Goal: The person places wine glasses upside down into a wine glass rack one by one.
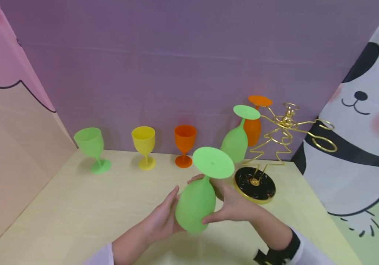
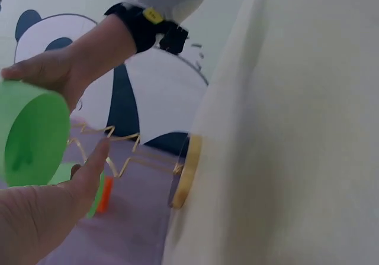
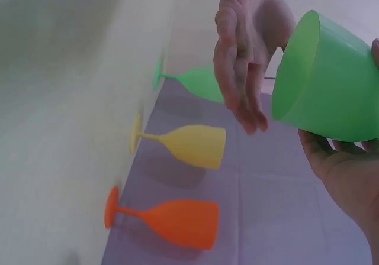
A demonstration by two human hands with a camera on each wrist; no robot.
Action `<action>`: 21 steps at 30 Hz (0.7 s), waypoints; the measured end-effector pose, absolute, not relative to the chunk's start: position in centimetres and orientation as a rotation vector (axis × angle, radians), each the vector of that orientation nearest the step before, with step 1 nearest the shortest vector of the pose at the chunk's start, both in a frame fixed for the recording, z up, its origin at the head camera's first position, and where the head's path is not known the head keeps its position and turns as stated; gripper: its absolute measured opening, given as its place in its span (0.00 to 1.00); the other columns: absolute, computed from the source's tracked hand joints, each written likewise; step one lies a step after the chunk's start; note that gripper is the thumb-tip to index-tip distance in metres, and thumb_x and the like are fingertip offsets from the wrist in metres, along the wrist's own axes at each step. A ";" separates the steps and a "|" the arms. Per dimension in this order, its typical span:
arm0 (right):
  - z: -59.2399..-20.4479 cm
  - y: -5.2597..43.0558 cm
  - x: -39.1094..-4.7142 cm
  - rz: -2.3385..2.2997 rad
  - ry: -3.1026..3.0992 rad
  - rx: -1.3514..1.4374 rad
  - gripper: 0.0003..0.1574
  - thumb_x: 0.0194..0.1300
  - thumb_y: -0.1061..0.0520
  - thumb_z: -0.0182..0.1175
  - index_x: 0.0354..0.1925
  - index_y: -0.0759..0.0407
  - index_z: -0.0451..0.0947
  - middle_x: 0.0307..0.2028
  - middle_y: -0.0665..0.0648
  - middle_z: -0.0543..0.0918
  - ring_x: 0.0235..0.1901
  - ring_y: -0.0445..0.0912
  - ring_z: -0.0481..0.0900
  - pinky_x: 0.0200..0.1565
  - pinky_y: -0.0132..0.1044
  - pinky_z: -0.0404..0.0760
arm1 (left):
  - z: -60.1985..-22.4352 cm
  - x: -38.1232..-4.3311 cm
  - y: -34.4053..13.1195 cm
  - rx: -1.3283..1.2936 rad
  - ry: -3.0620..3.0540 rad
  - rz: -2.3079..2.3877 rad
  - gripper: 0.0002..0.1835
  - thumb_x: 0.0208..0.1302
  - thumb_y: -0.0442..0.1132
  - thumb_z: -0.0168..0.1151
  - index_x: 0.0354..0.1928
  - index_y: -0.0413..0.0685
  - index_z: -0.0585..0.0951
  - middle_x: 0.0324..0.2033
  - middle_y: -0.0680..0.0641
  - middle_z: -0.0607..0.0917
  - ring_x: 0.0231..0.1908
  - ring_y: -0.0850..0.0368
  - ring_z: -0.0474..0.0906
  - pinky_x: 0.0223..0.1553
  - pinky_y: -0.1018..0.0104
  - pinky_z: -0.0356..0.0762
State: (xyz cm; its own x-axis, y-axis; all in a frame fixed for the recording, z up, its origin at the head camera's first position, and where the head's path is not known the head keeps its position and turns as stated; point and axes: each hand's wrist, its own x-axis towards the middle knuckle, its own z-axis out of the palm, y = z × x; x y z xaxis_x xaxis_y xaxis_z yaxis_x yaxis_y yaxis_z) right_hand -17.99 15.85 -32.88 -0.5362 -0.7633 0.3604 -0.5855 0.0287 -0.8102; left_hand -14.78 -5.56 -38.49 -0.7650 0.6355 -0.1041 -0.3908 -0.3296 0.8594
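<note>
In the head view, my right hand (image 1: 235, 204) holds a light green plastic goblet (image 1: 196, 206) by its bowl, upside down and tilted, its round foot up. The thumb lies along one side of the bowl and the fingers pass behind it. My left hand (image 1: 163, 217) is beside the bowl with its thumb raised. The right wrist view shows the left hand (image 3: 251, 58) with its fingers extended close to the goblet's rim. Beyond the hands is a gold wire glass rack (image 1: 286, 123), where another green goblet (image 1: 235, 141) and an orange goblet (image 1: 253, 130) hang upside down.
Along the back of the pale table (image 1: 86, 217) stand a green goblet (image 1: 90, 142), a yellow goblet (image 1: 144, 141) and an orange goblet (image 1: 185, 139), all upright. The rack's round black base (image 1: 255, 184) rests at the back right. A purple backdrop (image 1: 163, 73) rises behind.
</note>
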 end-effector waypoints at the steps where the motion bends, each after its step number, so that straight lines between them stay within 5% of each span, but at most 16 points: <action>1: -32.6 16.0 -18.1 -1.532 2.127 -1.409 0.56 0.39 0.59 0.74 0.64 0.56 0.54 0.59 0.59 0.67 0.57 0.52 0.66 0.60 0.47 0.67 | -38.2 -15.1 -5.9 0.348 1.272 2.135 0.39 0.67 0.67 0.27 0.69 0.48 0.47 0.65 0.34 0.57 0.61 0.38 0.60 0.59 0.39 0.60; 5: -31.5 17.1 -18.3 -1.546 2.196 -1.337 0.55 0.41 0.61 0.73 0.64 0.56 0.54 0.60 0.59 0.66 0.57 0.51 0.66 0.60 0.44 0.68 | -36.9 -16.4 -7.9 0.424 1.317 2.206 0.35 0.69 0.63 0.26 0.69 0.48 0.46 0.69 0.36 0.49 0.64 0.38 0.54 0.59 0.39 0.60; 13: -29.9 19.1 -19.6 -1.563 2.388 -1.109 0.54 0.44 0.61 0.71 0.65 0.55 0.52 0.61 0.57 0.65 0.57 0.51 0.65 0.57 0.49 0.70 | -33.7 -18.2 -12.8 0.619 1.843 2.323 0.25 0.73 0.47 0.34 0.67 0.45 0.51 0.66 0.36 0.57 0.62 0.37 0.57 0.54 0.44 0.69; 21: -28.9 20.5 -20.6 -1.553 2.616 -0.798 0.57 0.47 0.57 0.70 0.68 0.58 0.48 0.61 0.62 0.63 0.59 0.55 0.64 0.58 0.55 0.67 | -30.7 -19.0 -17.4 0.694 2.327 2.359 0.23 0.71 0.38 0.42 0.66 0.47 0.55 0.65 0.42 0.59 0.60 0.47 0.61 0.50 0.68 0.74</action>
